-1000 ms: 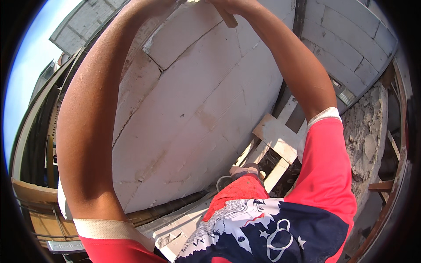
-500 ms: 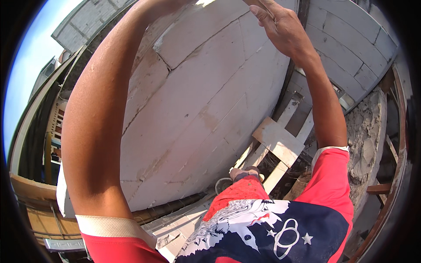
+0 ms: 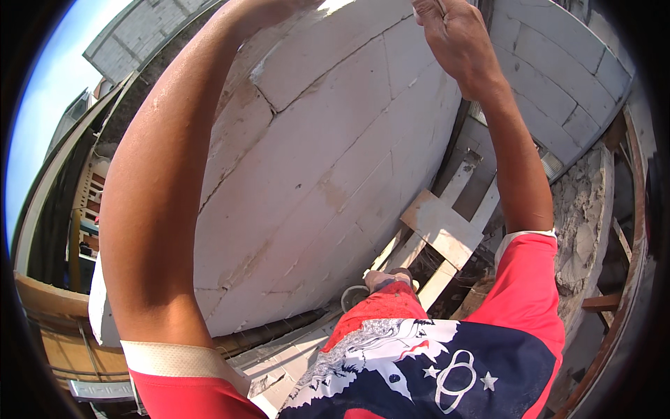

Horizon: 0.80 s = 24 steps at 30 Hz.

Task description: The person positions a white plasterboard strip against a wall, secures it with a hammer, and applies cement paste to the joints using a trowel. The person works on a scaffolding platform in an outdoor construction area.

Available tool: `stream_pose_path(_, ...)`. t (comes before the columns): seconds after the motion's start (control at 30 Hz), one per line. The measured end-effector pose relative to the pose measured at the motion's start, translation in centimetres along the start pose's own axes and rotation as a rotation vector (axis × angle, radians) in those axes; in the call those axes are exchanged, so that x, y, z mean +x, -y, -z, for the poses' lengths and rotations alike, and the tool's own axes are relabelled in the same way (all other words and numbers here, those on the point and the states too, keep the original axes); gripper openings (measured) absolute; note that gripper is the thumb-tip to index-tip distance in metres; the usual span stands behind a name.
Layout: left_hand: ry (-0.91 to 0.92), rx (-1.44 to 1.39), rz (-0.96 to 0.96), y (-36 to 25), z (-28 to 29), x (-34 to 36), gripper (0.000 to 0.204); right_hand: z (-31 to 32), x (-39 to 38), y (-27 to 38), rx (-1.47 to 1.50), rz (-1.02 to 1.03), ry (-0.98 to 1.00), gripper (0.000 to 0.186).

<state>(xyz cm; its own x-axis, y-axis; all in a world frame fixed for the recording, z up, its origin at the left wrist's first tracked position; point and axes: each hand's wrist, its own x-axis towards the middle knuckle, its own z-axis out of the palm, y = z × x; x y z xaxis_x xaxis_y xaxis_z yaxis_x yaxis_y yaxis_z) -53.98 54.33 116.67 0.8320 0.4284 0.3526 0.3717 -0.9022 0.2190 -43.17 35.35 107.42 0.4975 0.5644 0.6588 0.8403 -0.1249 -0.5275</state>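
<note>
Both of my arms reach up in front of a wall of large white blocks (image 3: 328, 174). My left hand (image 3: 279, 8) is by the wall's upper blocks and is mostly cut off by the top edge, so its grip is hidden. My right hand (image 3: 457, 42) is raised near the wall's right end, with its back toward me and its fingers curled in. The top edge hides whether anything is inside them. I wear a red shirt, and my foot (image 3: 387, 279) shows far below.
A second white block wall (image 3: 558, 77) runs at the right. Pale wooden planks (image 3: 440, 230) cross a gap below it. A rough mortar-covered ledge (image 3: 583, 223) and wooden scaffold rails (image 3: 631, 265) lie to the right. Buildings and open sky are at the left.
My right hand has moved to the right, away from my left hand, and my right forearm now stands more upright. My left arm has stayed raised.
</note>
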Motion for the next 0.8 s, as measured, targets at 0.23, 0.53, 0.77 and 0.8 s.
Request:
stream_pose_path(0.23, 0.011, -0.002, -0.080, 1.0, -0.3, 0.9, 0.039, -0.2, -0.3, -0.1, 0.112, 0.081, -0.163, 0.051)
stream_pose_path(0.53, 0.015, 0.042, -0.045, 1.7, -0.7, 1.8, 0.039, -0.7, -0.6, -1.7, 0.051, 0.083, -0.059, 0.052)
stream_pose_path(0.77, 0.028, 0.057, -0.035, 1.8, -0.7, 1.6, 0.040, -1.1, -1.2, -1.1, 0.129, -0.006, -0.074, 0.048)
stream_pose_path(0.8, 0.032, 0.058, -0.025, 1.5, -0.6, 1.5, 0.041, -1.0, -1.0, -2.0, 0.087, 0.040, -0.047, 0.047)
